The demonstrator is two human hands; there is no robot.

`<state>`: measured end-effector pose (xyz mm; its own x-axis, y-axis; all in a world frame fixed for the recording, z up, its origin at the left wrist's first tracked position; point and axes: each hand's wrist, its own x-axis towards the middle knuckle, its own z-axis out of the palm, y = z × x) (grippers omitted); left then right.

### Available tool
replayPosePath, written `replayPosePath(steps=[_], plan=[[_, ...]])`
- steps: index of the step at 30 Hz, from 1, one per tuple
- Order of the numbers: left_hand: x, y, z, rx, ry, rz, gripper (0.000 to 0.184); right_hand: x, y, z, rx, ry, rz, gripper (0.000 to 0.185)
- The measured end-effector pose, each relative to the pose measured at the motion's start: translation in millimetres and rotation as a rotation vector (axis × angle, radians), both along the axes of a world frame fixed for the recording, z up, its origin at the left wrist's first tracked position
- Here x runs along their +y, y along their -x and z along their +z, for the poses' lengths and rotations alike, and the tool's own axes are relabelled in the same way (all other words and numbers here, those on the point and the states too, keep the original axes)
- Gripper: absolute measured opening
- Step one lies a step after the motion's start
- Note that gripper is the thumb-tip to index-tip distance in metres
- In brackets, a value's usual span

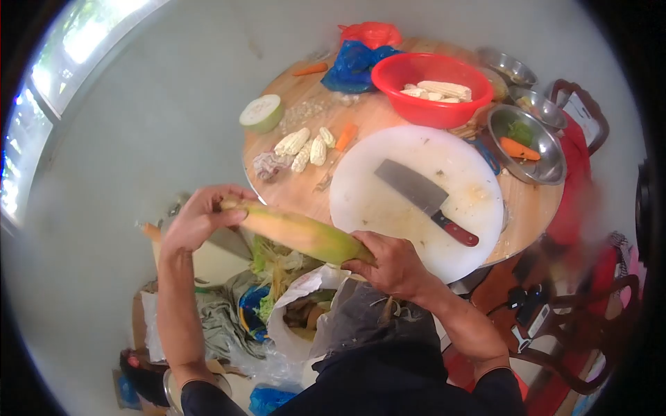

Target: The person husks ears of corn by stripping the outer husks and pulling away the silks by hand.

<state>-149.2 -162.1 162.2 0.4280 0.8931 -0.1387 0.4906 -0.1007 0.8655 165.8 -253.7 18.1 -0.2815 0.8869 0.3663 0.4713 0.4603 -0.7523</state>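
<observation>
An ear of corn in its green-yellow husk [298, 234] is stretched between my two hands, above the table's near edge. My left hand [208, 213] is closed around its narrower end. Its other end sits in the closed fingers of my right hand [390, 262]. Below the corn, an open white bag [283, 320] and loose pale-green husks [277, 267] lie near my lap. Just beyond my right hand, a cleaver [415, 186] with a dark red handle rests flat on the round white cutting board [361, 201].
On the round wooden table [305, 187] are several husked corn pieces [305, 147], a cut gourd-like vegetable [261, 113] and a blue plastic bag [355, 66]. A red basin [395, 104] holds corn. A metal bowl [548, 163] contains a carrot [519, 149] and something green.
</observation>
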Motion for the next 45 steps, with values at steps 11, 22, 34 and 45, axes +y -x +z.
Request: replayPosePath(steps=[11,22,34,45], plan=[[39,-182,-137,-1.006,0.309,-0.108,0.064,3,-54,-21,0.347,0.215,-0.354,0.035],[25,-266,-126,-1.141,0.248,0.034,0.046,59,-103,76,0.166,-0.141,-0.433,0.036],[19,-273,-96,-0.911,-0.077,0.073,0.065,110,-81,139,0.122,-0.146,-0.477,0.019],[34,-291,-108,-0.901,-0.247,-0.036,0.066,105,-92,114,0.334,-0.349,-0.532,0.008]])
